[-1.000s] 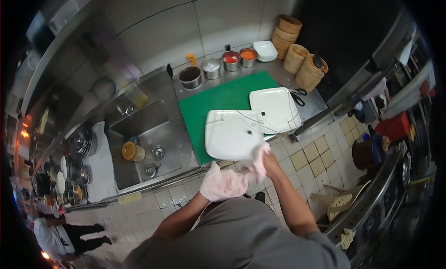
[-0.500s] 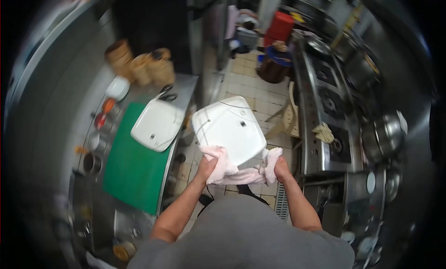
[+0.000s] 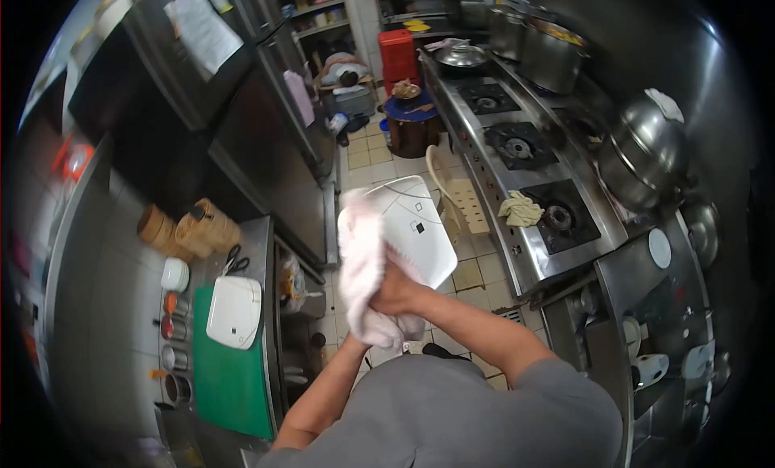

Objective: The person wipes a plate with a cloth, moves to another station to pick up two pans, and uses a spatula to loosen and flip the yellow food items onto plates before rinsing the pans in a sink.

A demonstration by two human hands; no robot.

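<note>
A white square plate (image 3: 418,242) with thin curved lines and small dark squares is held out in front of me. My left hand (image 3: 357,344) is at its near left edge, closed on the plate through a pale pink cloth (image 3: 363,262); its fingers are hidden under the cloth. Reaching across from the right, my right hand (image 3: 394,290) is closed on the cloth against the plate's left side. Motion blurs the cloth's upper part. A similar white plate (image 3: 234,314) lies on the green cutting board (image 3: 230,387) to the left.
On the left counter are wooden steamer baskets (image 3: 198,230), white bowls (image 3: 175,274), scissors (image 3: 236,260) and several small containers. A stove (image 3: 517,254) lines the right side, with a yellow cloth (image 3: 521,209) and large pots (image 3: 650,153). A beige plastic chair (image 3: 468,205) stands ahead.
My right hand has crossed from the right to the plate's left side, carrying the cloth over its face. The plate is turned slightly, and my view has swung upward and to the right.
</note>
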